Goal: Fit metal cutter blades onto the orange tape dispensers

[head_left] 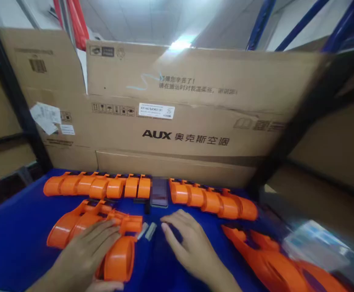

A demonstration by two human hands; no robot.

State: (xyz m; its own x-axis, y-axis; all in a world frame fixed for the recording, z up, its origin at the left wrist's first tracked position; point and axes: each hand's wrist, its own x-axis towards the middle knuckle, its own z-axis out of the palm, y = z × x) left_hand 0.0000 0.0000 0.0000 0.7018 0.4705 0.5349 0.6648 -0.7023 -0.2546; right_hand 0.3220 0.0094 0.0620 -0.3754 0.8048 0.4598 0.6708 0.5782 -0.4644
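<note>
My left hand (87, 247) is wrapped round an orange plastic part (120, 257) with a wide ring-shaped end; the fingers lie over its top and the thumb is below. Two similar orange parts (65, 229) stand just behind that hand, partly covered by it. My right hand (192, 245) hovers over the blue surface, its thumb and fingers slightly curled and apart, with nothing seen in them. Between the hands lie two small grey pieces (150, 231), close to the held part.
Rows of orange parts (106, 187) line the back of the blue tabletop (15, 227), with a dark phone-like slab (159, 192) between them. More orange pieces (274, 259) and a clear plastic box (316, 245) sit at right. A cardboard wall (177, 121) closes the back.
</note>
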